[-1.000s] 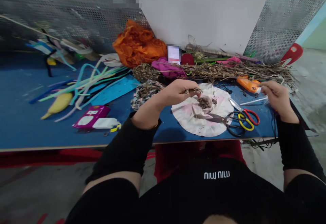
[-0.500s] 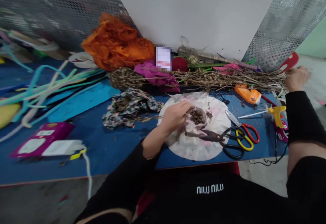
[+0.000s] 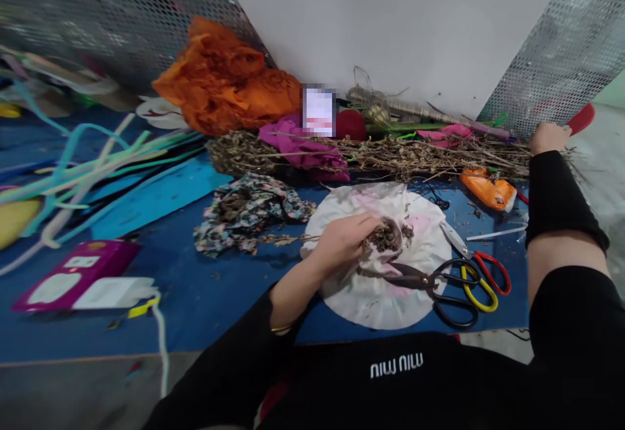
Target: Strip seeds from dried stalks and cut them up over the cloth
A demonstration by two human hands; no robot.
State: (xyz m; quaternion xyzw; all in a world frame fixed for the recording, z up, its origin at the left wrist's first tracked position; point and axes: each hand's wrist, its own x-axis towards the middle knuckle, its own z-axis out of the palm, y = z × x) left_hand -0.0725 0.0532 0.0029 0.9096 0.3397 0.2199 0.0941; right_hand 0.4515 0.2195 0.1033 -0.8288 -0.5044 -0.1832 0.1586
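My left hand [image 3: 346,241] rests on a round white-and-pink paper sheet [image 3: 375,286], its fingers pinched on a small heap of dried plant bits [image 3: 385,238]. My right hand [image 3: 547,137] reaches far to the right end of a long bundle of dried twigs [image 3: 430,150]. Its fingers are hidden behind the wrist and sleeve, touching or gripping the twigs there. Black scissors [image 3: 430,283] and red-and-yellow scissors [image 3: 481,273] lie on the paper's right edge.
An orange tool [image 3: 488,189] lies near the twigs. Orange crumpled paper [image 3: 224,85], magenta fabric [image 3: 303,143], patterned cloth [image 3: 249,205], coloured pipe cleaners [image 3: 97,163] and a magenta box [image 3: 73,273] lie on the blue table [image 3: 219,293]. A white board [image 3: 390,26] leans behind.
My right hand left the glue gun area and reached out to the far end of the twig bundle. My left hand lowered onto the paper with the dried bits.
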